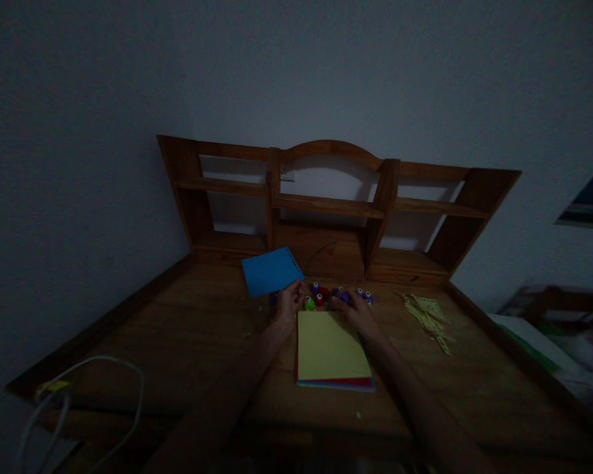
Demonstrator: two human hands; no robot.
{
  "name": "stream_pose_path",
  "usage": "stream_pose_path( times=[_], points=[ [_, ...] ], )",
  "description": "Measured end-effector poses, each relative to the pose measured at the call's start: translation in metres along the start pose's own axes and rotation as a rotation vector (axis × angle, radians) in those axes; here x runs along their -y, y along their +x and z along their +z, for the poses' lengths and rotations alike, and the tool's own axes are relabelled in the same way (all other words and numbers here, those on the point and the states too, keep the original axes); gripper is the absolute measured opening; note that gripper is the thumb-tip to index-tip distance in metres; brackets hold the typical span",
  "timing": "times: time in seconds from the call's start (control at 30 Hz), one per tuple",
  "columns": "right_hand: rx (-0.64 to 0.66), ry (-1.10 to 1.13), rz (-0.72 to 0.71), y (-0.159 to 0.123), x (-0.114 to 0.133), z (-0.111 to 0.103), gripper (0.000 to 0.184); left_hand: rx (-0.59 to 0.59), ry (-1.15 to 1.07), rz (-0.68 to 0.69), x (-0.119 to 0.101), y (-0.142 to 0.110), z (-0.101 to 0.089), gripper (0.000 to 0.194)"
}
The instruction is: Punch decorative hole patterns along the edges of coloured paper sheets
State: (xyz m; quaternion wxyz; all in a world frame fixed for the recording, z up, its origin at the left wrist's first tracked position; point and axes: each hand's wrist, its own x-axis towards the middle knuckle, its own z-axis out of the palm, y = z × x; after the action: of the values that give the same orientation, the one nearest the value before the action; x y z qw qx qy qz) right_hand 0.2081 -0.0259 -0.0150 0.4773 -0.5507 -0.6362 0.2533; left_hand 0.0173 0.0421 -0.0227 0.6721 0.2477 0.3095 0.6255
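Note:
A blue sheet of paper [271, 271], with a row of small holes along its right edge, is pinched at its lower right corner by my left hand [290, 301]. My right hand [354, 308] has its fingers closed around a purple craft punch [343, 297]. Between the hands stand a green craft punch [309, 303] and a red craft punch [319, 300], among several others in purple and red. Below them lies a stack of coloured paper [332, 347], yellow on top with red and blue edges showing. The room is dim, so fine detail is hard to make out.
Yellow paper scraps [427, 313] full of holes lie to the right on the wooden desk [188, 329]. A wooden shelf unit [329, 209] runs along the back. At the lower left a white cable [141, 388] loops over the edge. Tiny paper bits dot the desktop.

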Motion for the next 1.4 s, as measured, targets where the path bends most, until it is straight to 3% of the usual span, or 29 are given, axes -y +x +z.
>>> stream_pose_path(
  times=[0.17,0.4,0.73,1.13,1.4],
  points=[
    [0.063,-0.184,-0.112,-0.003,0.005,0.002,0.03,0.019,0.039,0.022,-0.003,-0.004,0.001,0.025],
    [-0.077,-0.234,-0.056,-0.001,0.004,0.001,0.037,0.044,0.039,0.046,-0.004,-0.003,0.0,0.023],
    [0.011,-0.449,-0.08,-0.006,0.014,0.005,0.046,0.048,0.048,0.044,-0.001,-0.001,-0.002,0.023],
    [0.022,-0.345,-0.057,-0.006,0.014,0.005,0.046,0.029,0.046,0.024,-0.006,-0.007,0.001,0.019],
    [-0.29,0.024,0.004,0.001,0.02,-0.002,0.047,0.031,0.055,0.02,-0.008,-0.008,0.001,0.018]
  ],
)
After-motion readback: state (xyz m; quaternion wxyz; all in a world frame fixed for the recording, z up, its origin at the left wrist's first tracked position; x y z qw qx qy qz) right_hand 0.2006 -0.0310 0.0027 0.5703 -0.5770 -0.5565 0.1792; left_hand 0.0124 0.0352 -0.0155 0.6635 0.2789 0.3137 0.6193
